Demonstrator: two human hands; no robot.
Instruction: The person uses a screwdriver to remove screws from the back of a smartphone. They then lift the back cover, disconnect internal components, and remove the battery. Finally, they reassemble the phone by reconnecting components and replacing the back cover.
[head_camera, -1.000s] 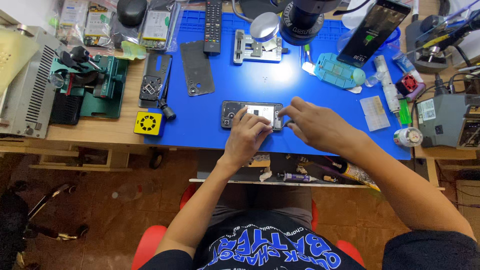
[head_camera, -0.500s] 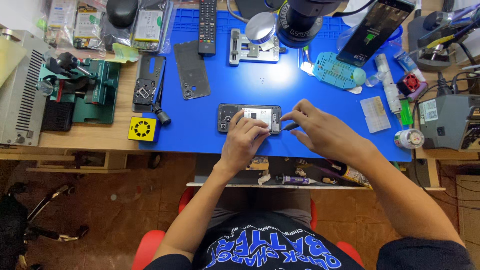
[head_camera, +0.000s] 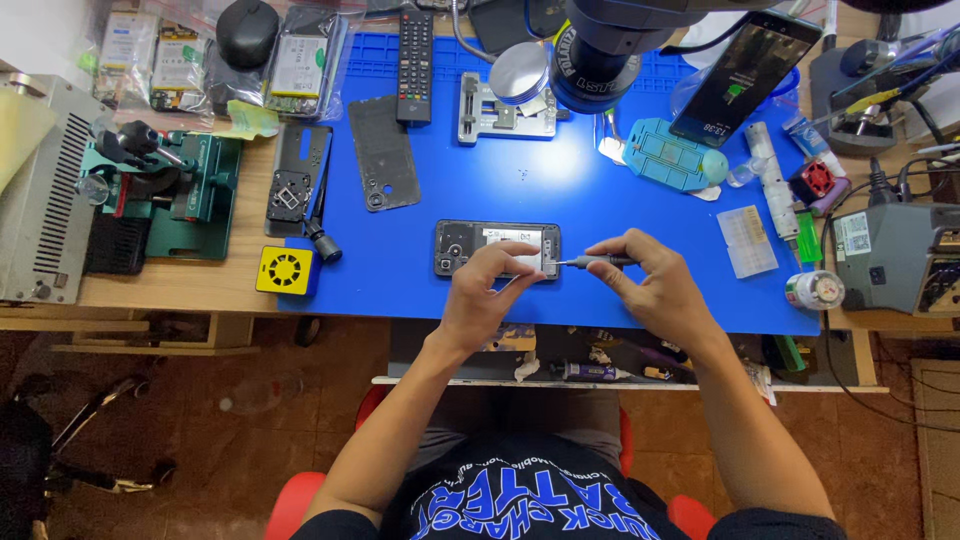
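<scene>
Both hands at an opened phone near the front of the blue mat

Head view: since half a second ago the right hand (head_camera: 655, 290) has drawn back from the phone (head_camera: 497, 248) to its right side and now pinches a slim screwdriver (head_camera: 590, 262), tip aimed at the phone's right end; before, its fingers lay on the phone itself. The left hand (head_camera: 490, 290) stays curled over the phone's right half, fingertips pressing it down, gripping nothing. The phone lies flat and lengthwise on the blue mat (head_camera: 560, 190), back cover off, dark inner frame and pale centre showing, camera holes at its left end. A removed back cover (head_camera: 382, 167) lies up-left of the phone, a yellow box (head_camera: 285, 270) left of it
</scene>
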